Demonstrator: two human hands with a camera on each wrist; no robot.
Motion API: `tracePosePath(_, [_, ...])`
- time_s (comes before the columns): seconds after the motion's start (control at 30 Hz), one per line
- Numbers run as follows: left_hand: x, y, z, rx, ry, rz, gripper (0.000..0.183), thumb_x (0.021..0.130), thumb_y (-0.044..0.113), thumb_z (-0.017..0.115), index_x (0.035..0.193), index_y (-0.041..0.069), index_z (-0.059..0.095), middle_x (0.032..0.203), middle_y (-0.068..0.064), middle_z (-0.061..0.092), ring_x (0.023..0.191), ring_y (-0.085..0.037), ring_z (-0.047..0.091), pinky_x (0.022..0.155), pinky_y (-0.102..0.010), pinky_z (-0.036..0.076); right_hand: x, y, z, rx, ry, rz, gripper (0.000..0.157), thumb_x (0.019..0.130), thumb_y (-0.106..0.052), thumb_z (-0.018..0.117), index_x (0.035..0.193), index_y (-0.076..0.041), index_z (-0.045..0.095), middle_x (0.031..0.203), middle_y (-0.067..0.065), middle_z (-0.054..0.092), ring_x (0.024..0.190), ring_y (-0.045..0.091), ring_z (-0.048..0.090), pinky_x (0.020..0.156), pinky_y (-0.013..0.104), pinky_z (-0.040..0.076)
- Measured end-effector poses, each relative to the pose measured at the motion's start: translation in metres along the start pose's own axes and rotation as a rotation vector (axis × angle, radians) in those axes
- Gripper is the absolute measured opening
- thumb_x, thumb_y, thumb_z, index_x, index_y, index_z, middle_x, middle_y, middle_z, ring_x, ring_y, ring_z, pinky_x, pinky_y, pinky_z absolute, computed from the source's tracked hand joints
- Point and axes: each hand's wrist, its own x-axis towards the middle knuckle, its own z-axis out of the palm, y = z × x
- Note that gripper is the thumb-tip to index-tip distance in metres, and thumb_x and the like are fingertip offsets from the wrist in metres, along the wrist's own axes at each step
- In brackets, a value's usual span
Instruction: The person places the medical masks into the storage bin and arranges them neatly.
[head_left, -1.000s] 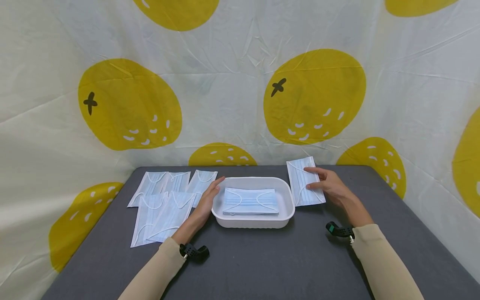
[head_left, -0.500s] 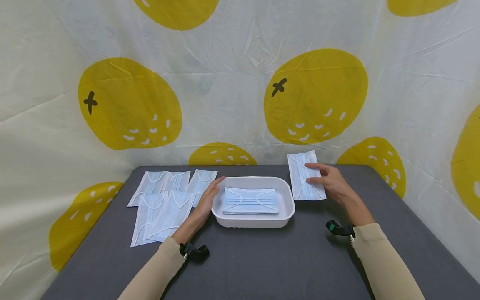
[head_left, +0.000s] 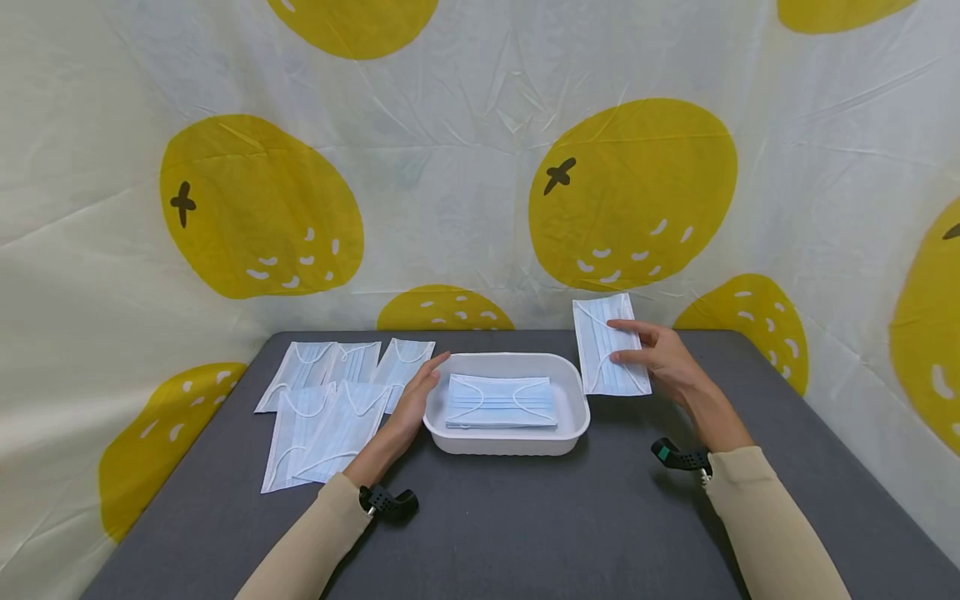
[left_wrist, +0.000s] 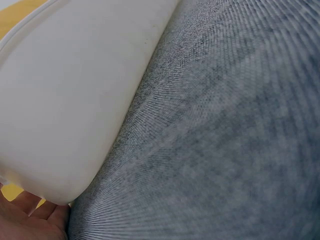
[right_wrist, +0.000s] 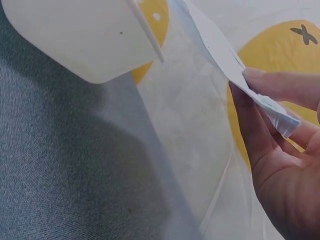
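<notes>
My right hand (head_left: 667,364) pinches a light blue pleated face mask (head_left: 606,350) by its right edge, just right of a white plastic tub (head_left: 506,447). In the right wrist view the mask (right_wrist: 220,52) appears nearly edge-on between thumb and fingers, above the table. Inside the tub lies a neat stack of face masks (head_left: 501,403), ear loops on top. My left hand (head_left: 411,402) rests along the tub's left side with its fingers fairly straight. The left wrist view has the tub wall (left_wrist: 85,90) and, at the lower left, part of the left hand (left_wrist: 32,220).
Several loose face masks (head_left: 322,408) lie spread and overlapping on the table's left part. The dark grey table (head_left: 525,533) meets a white curtain (head_left: 450,200) with yellow fruit prints at its back edge.
My right hand has raised the pinched mask slightly, and the mask's lower edge now sits higher. The left hand, the tub and the loose masks have stayed in place.
</notes>
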Motion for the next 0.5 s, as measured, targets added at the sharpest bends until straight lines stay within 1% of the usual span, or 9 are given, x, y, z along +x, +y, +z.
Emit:
tracePosePath(0.13, [0.0000, 0.0004, -0.0003, -0.005, -0.003, 0.003, 0.049, 0.113, 0.029, 0.029, 0.160, 0.021, 0.038, 0.171, -0.006, 0.027, 0.162, -0.029, 0.015, 0.130, -0.059, 0.003, -0.0020, -0.0043, 0.0010, 0.019, 0.014, -0.018, 0.073, 0.091, -0.022, 0.081, 0.153, -0.006, 0.048, 0.126, -0.001, 0.058, 0.095, 0.009, 0.066, 0.084, 0.023, 0.060])
tracePosePath(0.2, [-0.0001, 0.0008, -0.0002, -0.008, -0.003, 0.001, 0.049, 0.113, 0.029, 0.029, 0.161, 0.021, 0.038, 0.171, -0.006, 0.027, 0.162, -0.029, 0.015, 0.130, -0.059, 0.003, -0.0027, -0.0063, 0.0015, 0.027, 0.022, -0.030, 0.071, 0.091, -0.022, 0.080, 0.152, -0.005, 0.049, 0.123, -0.004, 0.058, 0.095, 0.009, 0.066, 0.084, 0.022, 0.060])
tracePosePath(0.33, [-0.0009, 0.0017, 0.0005, -0.007, 0.002, 0.000, 0.049, 0.112, 0.029, 0.029, 0.160, 0.021, 0.038, 0.171, -0.005, 0.027, 0.162, -0.028, 0.015, 0.130, -0.058, 0.003, -0.0029, -0.0077, 0.0026, 0.044, 0.030, -0.048, 0.069, 0.092, -0.021, 0.080, 0.151, -0.003, 0.050, 0.123, -0.004, 0.057, 0.095, 0.010, 0.067, 0.084, 0.023, 0.060])
tracePosePath(0.5, [-0.0001, 0.0015, 0.0007, -0.001, 0.002, -0.003, 0.050, 0.113, 0.030, 0.029, 0.161, 0.020, 0.037, 0.171, -0.006, 0.027, 0.162, -0.028, 0.015, 0.130, -0.058, 0.003, -0.0037, -0.0110, 0.0040, 0.043, 0.045, -0.047, 0.069, 0.092, -0.025, 0.080, 0.151, -0.004, 0.051, 0.126, -0.002, 0.055, 0.099, 0.011, 0.064, 0.085, 0.021, 0.059])
